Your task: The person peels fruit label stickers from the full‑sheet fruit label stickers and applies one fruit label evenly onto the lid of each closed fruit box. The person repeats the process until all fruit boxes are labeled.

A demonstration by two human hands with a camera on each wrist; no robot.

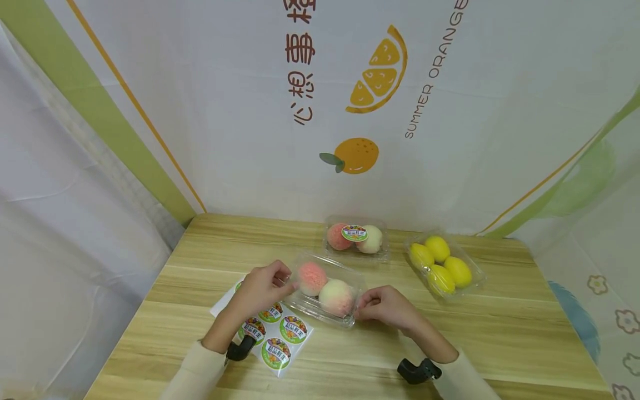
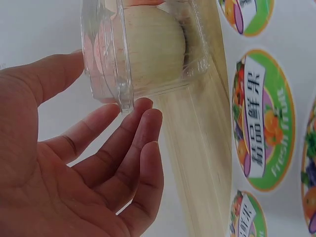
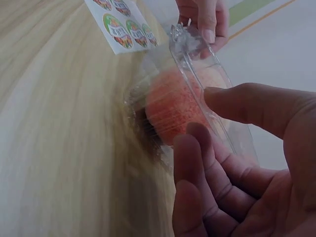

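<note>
A clear plastic clamshell box [image 1: 324,289] with two peaches inside is between my two hands at the middle of the table. One peach [image 1: 312,279] is mostly pink, the other [image 1: 336,297] pale cream with a pink blush. My left hand [image 1: 262,288] pinches the left end of the box, thumb and index fingertip at its rim in the left wrist view. At the opposite end my right hand [image 1: 387,306] grips the rim, its thumb [image 3: 247,104] over the edge and its fingers curled below. The lid is down over the peaches.
Under my left forearm lies a sheet of round fruit stickers [image 1: 295,349]. Behind the box stands another peach box [image 1: 355,256], with a sticker on its lid. A box of several lemons [image 1: 472,282] sits to the right. A printed curtain [image 1: 250,166] hangs along the table's back edge.
</note>
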